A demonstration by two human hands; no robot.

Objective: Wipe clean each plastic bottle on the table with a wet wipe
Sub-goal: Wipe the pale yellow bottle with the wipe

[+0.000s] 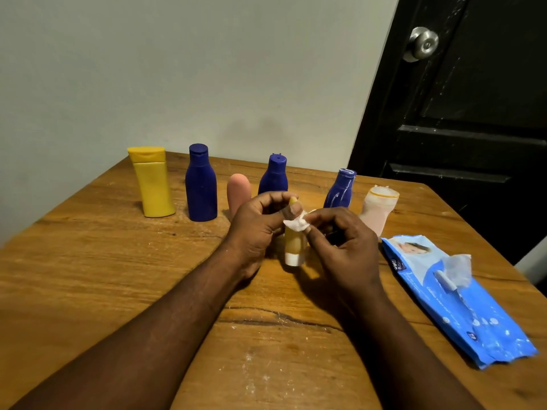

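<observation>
1. Head view: the left hand (257, 223) grips the top of a small yellow bottle (293, 247), fingers curled round it. The bottle is upright near the middle of the wooden table (103, 261), white end down.
2. The right hand (344, 247) pinches a crumpled wet wipe (296, 224) against the upper part of that bottle.
3. Standing in a row behind: tall yellow bottle (152, 184), dark blue bottle (201, 187), pink bottle (238, 192), second blue bottle (273, 177), scuffed blue bottle (340, 189), pale uncapped bottle (377, 210).
4. A blue wipes pack (453, 294) lies flat to the right of the hands, with one sheet sticking out of its opening.
</observation>
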